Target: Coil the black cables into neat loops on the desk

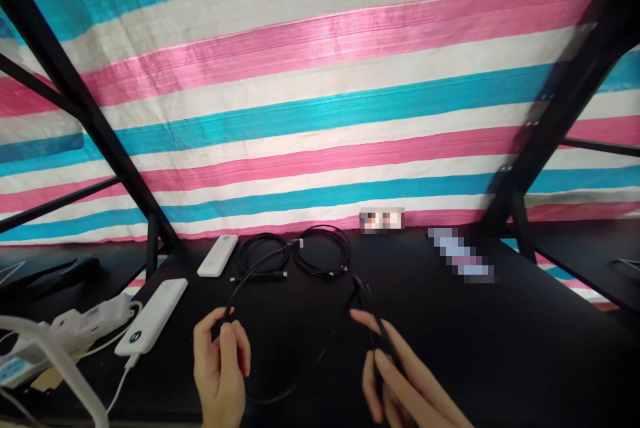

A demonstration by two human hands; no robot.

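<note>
My left hand point(221, 368) pinches a black cable point(287, 393) between thumb and fingers. One part of the cable arcs up from that hand towards the back of the table and appears to end near a light plug. Another part sags in a loop over to my right hand point(397, 371). The right hand's fingers are closed around dark lengths of the cable, which stick up past the index finger in a narrow bend. Beyond the hands lie two coils of black cable, a left coil point(240, 256) and a right coil point(349, 248).
A white power bank point(217, 255) lies left of the coils. Nearer, a second one point(153, 317) with a lit display has a white cable plugged in. A white power strip point(95, 321) is at far left. Black frame posts point(100, 131) flank the striped sheet point(320, 108) behind.
</note>
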